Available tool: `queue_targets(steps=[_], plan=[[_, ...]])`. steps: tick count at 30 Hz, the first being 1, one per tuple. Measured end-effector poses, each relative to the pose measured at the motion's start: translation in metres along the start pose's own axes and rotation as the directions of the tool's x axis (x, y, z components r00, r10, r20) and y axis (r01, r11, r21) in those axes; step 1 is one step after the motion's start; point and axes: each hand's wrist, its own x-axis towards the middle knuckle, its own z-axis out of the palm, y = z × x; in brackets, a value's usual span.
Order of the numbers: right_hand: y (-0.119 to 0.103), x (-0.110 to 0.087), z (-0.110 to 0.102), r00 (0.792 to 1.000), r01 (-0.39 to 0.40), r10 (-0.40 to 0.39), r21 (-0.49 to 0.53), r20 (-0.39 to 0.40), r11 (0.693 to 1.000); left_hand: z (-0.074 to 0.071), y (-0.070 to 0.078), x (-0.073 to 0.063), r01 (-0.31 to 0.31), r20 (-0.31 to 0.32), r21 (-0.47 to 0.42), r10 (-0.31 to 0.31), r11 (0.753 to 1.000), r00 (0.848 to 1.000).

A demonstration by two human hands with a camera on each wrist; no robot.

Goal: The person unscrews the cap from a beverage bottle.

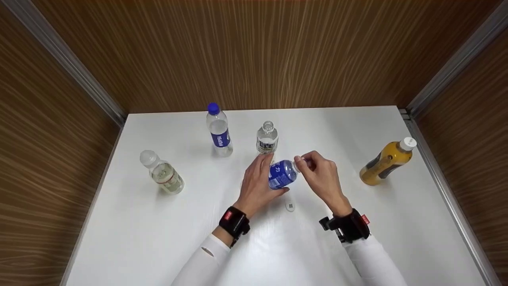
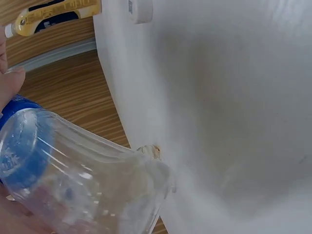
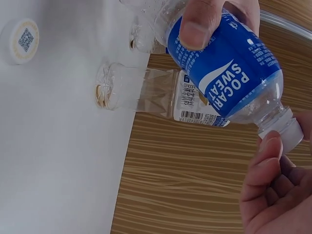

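Observation:
My left hand (image 1: 257, 184) grips a clear Pocari Sweat bottle (image 1: 280, 174) with a blue label around its body. The bottle is tilted, its neck pointing right, above the table. At the neck, my right hand (image 1: 322, 176) pinches the white cap (image 3: 287, 130) between thumb and fingers. From the right wrist view the cap sits at the bottle's mouth; whether it is screwed tight I cannot tell. In the left wrist view the bottle's clear lower part (image 2: 92, 170) fills the lower left. Just behind the hands stands an uncapped clear bottle (image 1: 267, 137).
A white cap-like disc (image 1: 290, 206) with a printed code lies on the white table (image 1: 151, 242) near my hands. A blue-capped Pepsi bottle (image 1: 219, 133) stands behind, a pale-liquid bottle (image 1: 166, 174) at left, an orange-yellow bottle (image 1: 383, 163) at right. Wood-grain panels (image 1: 254, 55) enclose the table.

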Motion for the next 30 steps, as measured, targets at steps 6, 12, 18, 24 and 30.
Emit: queue_targets(steps=[6,12,18,24,30], plan=[[0.000,-0.001,0.001,0.999,0.034,-0.034,-0.004,-0.034,0.999,0.000,0.000,0.001,-0.026,0.022,-0.031,0.027,0.999,0.999],[0.004,-0.002,0.002,0.998,0.053,-0.053,0.006,-0.046,0.999,-0.002,0.000,0.001,-0.049,0.047,-0.038,0.051,0.998,0.998],[0.006,-0.004,0.006,0.992,0.120,-0.118,0.047,-0.051,0.992,-0.005,-0.004,0.001,-0.049,0.086,-0.078,0.056,0.996,0.995],[0.005,-0.004,0.009,0.986,0.166,-0.163,0.070,-0.043,0.984,-0.010,-0.007,0.003,-0.064,0.119,-0.106,0.077,0.992,0.990],[0.007,-0.005,0.009,0.981,0.195,-0.194,0.083,-0.019,0.977,-0.013,-0.009,0.005,-0.067,0.169,-0.136,0.090,0.988,0.981]])
